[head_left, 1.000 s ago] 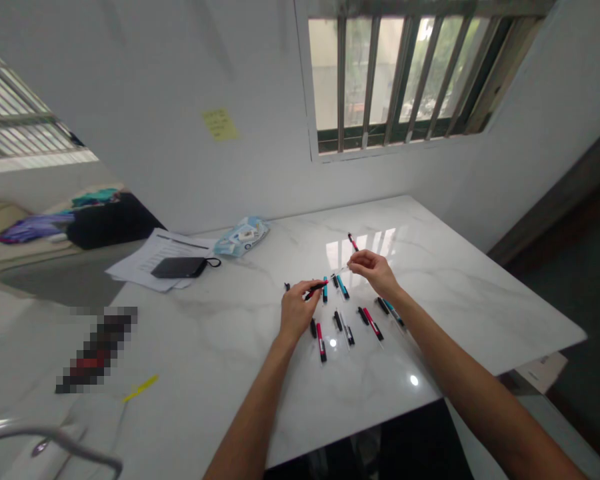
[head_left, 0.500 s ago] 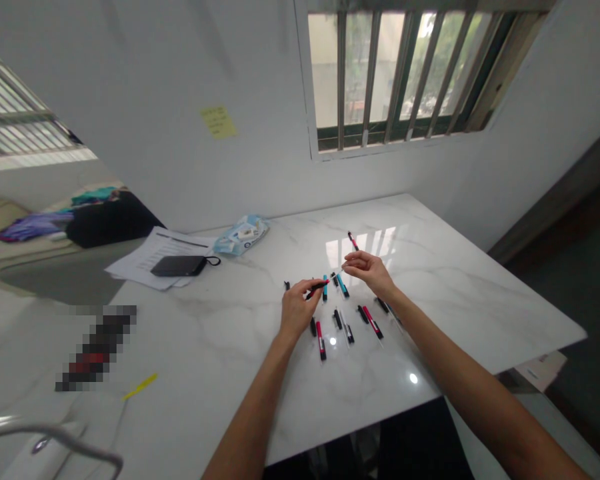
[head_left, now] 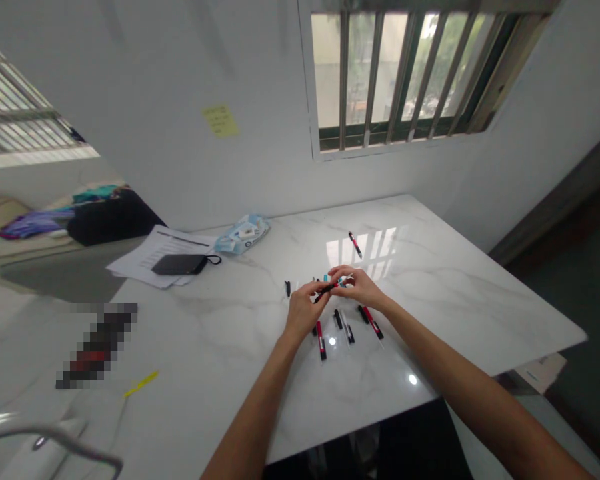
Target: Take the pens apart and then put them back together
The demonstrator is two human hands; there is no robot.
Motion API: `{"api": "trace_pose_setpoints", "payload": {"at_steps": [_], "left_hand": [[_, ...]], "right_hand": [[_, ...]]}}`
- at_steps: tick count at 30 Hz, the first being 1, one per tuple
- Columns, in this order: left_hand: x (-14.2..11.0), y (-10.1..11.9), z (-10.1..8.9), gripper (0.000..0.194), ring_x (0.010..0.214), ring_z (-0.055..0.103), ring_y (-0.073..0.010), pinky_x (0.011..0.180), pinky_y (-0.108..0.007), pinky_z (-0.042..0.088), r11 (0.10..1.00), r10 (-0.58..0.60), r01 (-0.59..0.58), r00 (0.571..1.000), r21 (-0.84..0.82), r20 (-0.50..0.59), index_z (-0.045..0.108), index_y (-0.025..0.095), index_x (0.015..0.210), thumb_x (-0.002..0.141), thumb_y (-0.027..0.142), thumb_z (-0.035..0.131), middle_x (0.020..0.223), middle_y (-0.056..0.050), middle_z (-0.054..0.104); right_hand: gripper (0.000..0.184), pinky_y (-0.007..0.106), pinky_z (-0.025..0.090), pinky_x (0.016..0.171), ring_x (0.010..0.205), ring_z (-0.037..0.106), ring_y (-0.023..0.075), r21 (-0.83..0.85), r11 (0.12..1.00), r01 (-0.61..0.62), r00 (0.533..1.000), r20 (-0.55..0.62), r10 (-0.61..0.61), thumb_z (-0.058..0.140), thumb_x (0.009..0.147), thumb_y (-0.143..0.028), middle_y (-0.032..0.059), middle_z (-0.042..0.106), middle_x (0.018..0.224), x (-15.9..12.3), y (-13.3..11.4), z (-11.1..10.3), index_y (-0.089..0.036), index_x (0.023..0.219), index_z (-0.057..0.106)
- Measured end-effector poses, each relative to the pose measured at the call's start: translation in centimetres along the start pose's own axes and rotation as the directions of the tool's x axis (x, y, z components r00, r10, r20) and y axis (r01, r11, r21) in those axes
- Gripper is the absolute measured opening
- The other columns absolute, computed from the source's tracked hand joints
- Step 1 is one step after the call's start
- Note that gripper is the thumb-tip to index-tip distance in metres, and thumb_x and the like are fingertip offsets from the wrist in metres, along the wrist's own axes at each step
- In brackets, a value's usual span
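Note:
My left hand (head_left: 303, 310) is closed around the black and red pen barrel (head_left: 326, 289), which it holds tilted above the table. At the barrel's right end, the fingers of my right hand (head_left: 357, 287) pinch a thin pale pen refill, mostly hidden by the fingers. Below the hands lie a red and black pen barrel (head_left: 321, 340), a clear one with a black grip (head_left: 347, 328) and another red one (head_left: 373, 323). Black pen caps (head_left: 337, 319) lie beside them. Blue pen parts are partly covered by my right hand.
A red and black pen (head_left: 355, 244) lies farther back on the marble-patterned table (head_left: 470, 287). A black cap (head_left: 287, 288) sits left of the hands. At the left are a black pouch (head_left: 180, 265) on papers (head_left: 135, 268), a blue-white packet (head_left: 243, 235) and a yellow strip (head_left: 141, 384).
My right hand has moved down and left, meeting the pen barrel in my left hand. The visible length of refill between the hands has shrunk. My left hand has shifted slightly right.

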State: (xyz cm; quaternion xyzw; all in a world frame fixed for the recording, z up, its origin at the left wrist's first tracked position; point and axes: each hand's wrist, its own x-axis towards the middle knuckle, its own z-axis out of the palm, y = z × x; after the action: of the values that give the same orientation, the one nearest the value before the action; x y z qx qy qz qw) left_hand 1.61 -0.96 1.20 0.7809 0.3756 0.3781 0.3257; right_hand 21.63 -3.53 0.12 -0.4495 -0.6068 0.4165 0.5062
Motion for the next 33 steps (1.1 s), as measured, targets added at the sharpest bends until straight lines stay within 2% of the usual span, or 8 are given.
{"api": "trace_pose_setpoints", "payload": {"at_steps": [3,5,7,10,14,16,27,33], "left_hand": [[0.0,-0.2,0.0,0.022,0.085,0.071,-0.0215,0.081,-0.034,0.053,0.999,-0.014,0.014,1.000,0.029,-0.005,0.080,0.026,0.106,0.086,0.030,0.073,0.098,-0.004,0.080],[0.0,-0.3,-0.1,0.027,0.085,0.070,-0.0205,0.082,-0.033,0.052,0.999,-0.037,0.038,0.999,0.035,-0.033,0.076,0.027,0.112,0.086,0.028,0.073,0.096,-0.002,0.079],[0.1,-0.4,-0.4,0.027,0.085,0.070,-0.0200,0.082,-0.032,0.051,0.997,-0.041,0.045,0.996,0.058,-0.075,0.074,0.028,0.114,0.087,0.026,0.072,0.094,-0.001,0.078],[0.2,-0.6,-1.0,0.014,0.089,0.068,-0.0216,0.086,-0.034,0.049,0.986,0.019,0.004,0.990,0.166,-0.139,0.074,0.026,0.101,0.089,0.023,0.069,0.095,-0.002,0.078],[0.4,-0.8,-1.7,0.012,0.095,0.065,-0.0252,0.091,-0.038,0.046,0.955,0.090,-0.033,0.979,0.294,-0.183,0.074,0.025,0.096,0.089,0.019,0.066,0.098,-0.004,0.077],[0.4,-0.9,-1.8,0.012,0.095,0.064,-0.0257,0.092,-0.039,0.046,0.946,0.102,-0.037,0.977,0.322,-0.188,0.074,0.025,0.095,0.090,0.018,0.065,0.098,-0.004,0.077],[0.4,-0.7,-1.7,0.013,0.095,0.064,-0.0235,0.091,-0.037,0.047,0.938,0.115,-0.054,0.980,0.342,-0.161,0.072,0.025,0.095,0.089,0.015,0.066,0.098,-0.002,0.076],[0.3,-0.6,-1.4,0.011,0.096,0.065,-0.0238,0.091,-0.038,0.048,0.938,0.123,-0.074,0.984,0.338,-0.128,0.073,0.025,0.095,0.090,0.017,0.069,0.100,-0.002,0.077]], "right_hand": [[0.025,0.036,0.053,0.092,0.117,0.065,0.0251,0.117,0.993,-0.002,0.998,-0.065,0.009,0.083,0.076,-0.042,0.0082,0.068,0.130,0.3,-0.2,-0.6,-0.023,0.090,0.074],[0.025,0.037,0.052,0.097,0.120,0.064,0.0250,0.217,0.976,0.025,0.986,-0.165,0.011,0.081,0.077,-0.042,0.0072,0.071,0.128,0.6,-0.3,-1.4,-0.024,0.090,0.070],[0.025,0.038,0.052,0.098,0.114,0.067,0.0234,0.275,0.960,0.053,0.961,-0.276,0.026,0.078,0.079,-0.043,0.0063,0.075,0.119,0.8,-0.3,-2.4,-0.025,0.094,0.068],[0.027,0.038,0.055,0.092,0.099,0.070,0.0216,0.173,0.984,0.047,0.930,-0.367,0.020,0.076,0.081,-0.044,0.0055,0.076,0.103,0.8,-0.4,-3.6,-0.024,0.098,0.069],[0.024,0.036,0.057,0.086,0.097,0.070,0.0215,-0.171,0.983,0.063,0.954,-0.278,-0.110,0.074,0.084,-0.039,0.0065,0.074,0.105,0.5,-0.4,-4.1,-0.023,0.102,0.077],[0.023,0.034,0.057,0.082,0.095,0.070,0.0209,-0.242,0.966,0.096,0.962,-0.225,-0.153,0.072,0.086,-0.036,0.0064,0.074,0.106,0.3,-0.3,-3.9,-0.024,0.104,0.079],[0.020,0.030,0.054,0.071,0.082,0.069,0.0172,-0.281,0.952,0.117,0.968,-0.180,-0.172,0.072,0.084,-0.027,0.0045,0.077,0.100,0.4,0.7,-3.4,-0.022,0.103,0.078],[0.017,0.031,0.052,0.071,0.080,0.069,0.0176,-0.316,0.942,0.109,0.978,-0.134,-0.158,0.076,0.085,-0.030,0.0034,0.078,0.095,0.2,0.2,-2.7,-0.023,0.100,0.077]]}}
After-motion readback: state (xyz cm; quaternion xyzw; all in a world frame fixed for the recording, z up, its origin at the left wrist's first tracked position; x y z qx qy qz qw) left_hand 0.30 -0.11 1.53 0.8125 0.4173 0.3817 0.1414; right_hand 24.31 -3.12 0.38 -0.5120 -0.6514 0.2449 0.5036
